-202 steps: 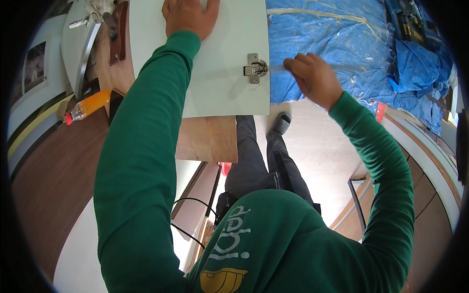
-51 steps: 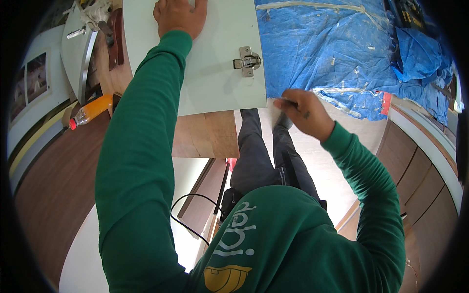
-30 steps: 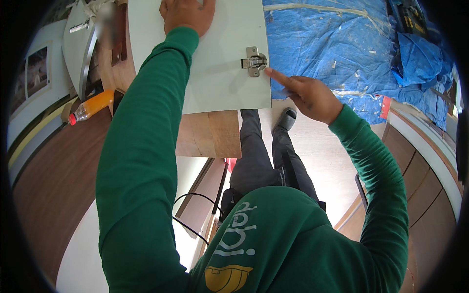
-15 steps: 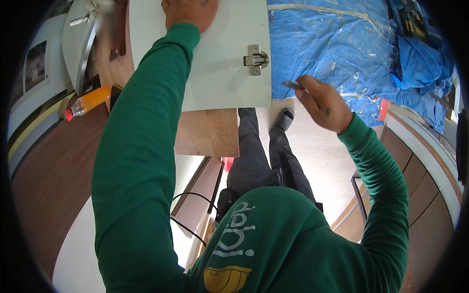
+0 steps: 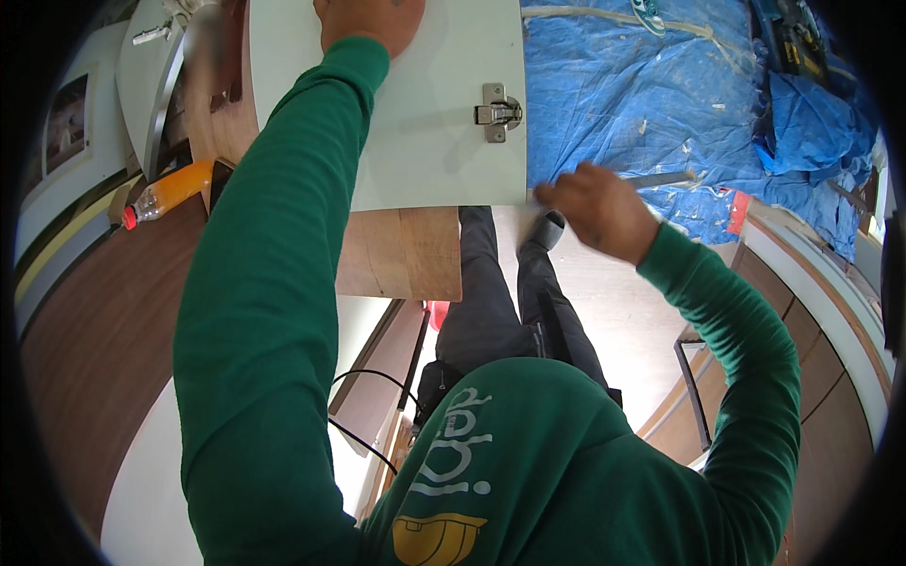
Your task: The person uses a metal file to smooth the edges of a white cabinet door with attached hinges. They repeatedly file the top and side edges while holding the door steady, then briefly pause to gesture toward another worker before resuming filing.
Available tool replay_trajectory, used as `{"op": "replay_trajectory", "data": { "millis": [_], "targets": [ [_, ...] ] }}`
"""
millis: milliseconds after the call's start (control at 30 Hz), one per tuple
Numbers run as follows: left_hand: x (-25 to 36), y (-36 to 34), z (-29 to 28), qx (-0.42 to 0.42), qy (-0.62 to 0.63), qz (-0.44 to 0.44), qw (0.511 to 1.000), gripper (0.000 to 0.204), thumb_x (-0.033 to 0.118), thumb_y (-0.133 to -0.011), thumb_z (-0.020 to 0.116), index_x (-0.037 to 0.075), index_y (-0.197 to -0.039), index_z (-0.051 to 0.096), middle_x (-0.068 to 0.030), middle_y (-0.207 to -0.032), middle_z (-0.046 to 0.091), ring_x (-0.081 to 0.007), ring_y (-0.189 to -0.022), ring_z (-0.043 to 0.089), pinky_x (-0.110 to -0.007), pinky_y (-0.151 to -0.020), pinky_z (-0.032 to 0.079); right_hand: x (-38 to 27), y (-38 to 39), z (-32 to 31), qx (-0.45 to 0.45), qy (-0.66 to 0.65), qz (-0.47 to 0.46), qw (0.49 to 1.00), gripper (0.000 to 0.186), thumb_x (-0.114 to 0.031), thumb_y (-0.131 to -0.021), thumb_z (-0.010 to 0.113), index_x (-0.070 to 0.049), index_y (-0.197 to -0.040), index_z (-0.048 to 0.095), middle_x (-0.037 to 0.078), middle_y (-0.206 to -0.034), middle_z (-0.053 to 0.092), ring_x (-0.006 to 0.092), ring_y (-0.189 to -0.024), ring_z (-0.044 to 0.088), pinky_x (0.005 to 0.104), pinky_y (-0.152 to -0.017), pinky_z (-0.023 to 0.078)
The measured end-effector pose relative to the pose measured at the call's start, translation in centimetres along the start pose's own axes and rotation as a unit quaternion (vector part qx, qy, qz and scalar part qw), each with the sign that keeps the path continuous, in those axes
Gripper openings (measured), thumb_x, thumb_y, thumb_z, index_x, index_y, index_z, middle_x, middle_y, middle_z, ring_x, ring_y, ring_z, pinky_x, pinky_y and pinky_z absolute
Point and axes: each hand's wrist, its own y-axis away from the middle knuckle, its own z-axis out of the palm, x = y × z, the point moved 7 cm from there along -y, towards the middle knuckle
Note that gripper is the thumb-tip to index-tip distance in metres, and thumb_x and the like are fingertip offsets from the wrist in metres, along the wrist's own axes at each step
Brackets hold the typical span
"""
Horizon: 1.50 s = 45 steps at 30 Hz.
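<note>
Smooth pale panel (image 5: 439, 156) touched by left hand (image 5: 373, 23), finger spread untellable. Slim, straight grey tool (image 5: 663, 178) gripped in right hand (image 5: 601, 213), beyond right edge of wooden counter (image 5: 401, 257).

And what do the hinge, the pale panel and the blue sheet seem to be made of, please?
Hinge: metal, probably plated steel, shiny grey with bright reflections.
Pale panel: perhaps laminated or painted board, satin finish; the surface looks smooth and uniform, but the inside material cannot be told.
Blue sheet: likely thin plastic, slightly glossy, judging by its shiny creases.
</note>
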Motion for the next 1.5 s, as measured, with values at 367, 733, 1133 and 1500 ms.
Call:
{"op": "replay_trajectory", "data": {
  "millis": [367, 733, 1133, 1500],
  "targets": [
    [-0.2, 0.1, 0.2, -0.014, -0.003, -0.015, 1.000, 0.059, 0.041, -0.100, 0.057, 0.005, -0.146, 0.052, -0.0203, -0.156, 0.046, -0.0393, -0.145, 0.039, -0.052, -0.121, 0.026, 3.6, -2.5, -3.2, 0.170, -0.061, 0.033, 0.983, 0.032, -0.003, -0.084, 0.067, -0.008, -0.115, 0.068, 0.010, -0.090, 0.064, 0.0324, -0.081, 0.060, 0.0431, -0.071, 0.052],
    [0.0, 0.0, -0.1, -0.008, 0.003, -0.005, 1.000, 0.057, 0.038, -0.099, 0.060, 0.006, -0.146, 0.053, -0.0205, -0.155, 0.047, -0.0393, -0.143, 0.041, -0.052, -0.121, 0.028, -0.1, 2.3, 0.2, 0.066, -0.147, 0.006, 0.987, 0.029, -0.007, -0.084, 0.067, -0.011, -0.113, 0.070, 0.009, -0.087, 0.062, 0.0324, -0.084, 0.060, 0.0440, -0.074, 0.051],
    [0.0, 0.1, -0.2, -0.003, 0.016, 0.012, 1.000, 0.055, 0.036, -0.099, 0.061, 0.006, -0.144, 0.054, -0.0198, -0.154, 0.048, -0.0401, -0.142, 0.042, -0.052, -0.120, 0.028, 7.3, -4.5, -0.1, 0.219, -0.289, 0.108, 0.926, 0.018, -0.009, -0.099, 0.062, 0.001, -0.113, 0.067, 0.018, -0.101, 0.069, 0.0374, -0.091, 0.067, 0.0417, -0.079, 0.054],
    [0.0, 0.2, -0.2, -0.024, 0.011, -0.009, 1.000, 0.056, 0.036, -0.100, 0.059, 0.007, -0.147, 0.051, -0.0198, -0.157, 0.045, -0.0408, -0.144, 0.039, -0.052, -0.121, 0.026, 3.7, -1.3, -3.0, 0.132, -0.091, 0.012, 0.987, 0.018, -0.007, -0.090, 0.066, -0.006, -0.107, 0.067, 0.013, -0.094, 0.065, 0.0380, -0.091, 0.063, 0.0493, -0.078, 0.052]
  ]
}}
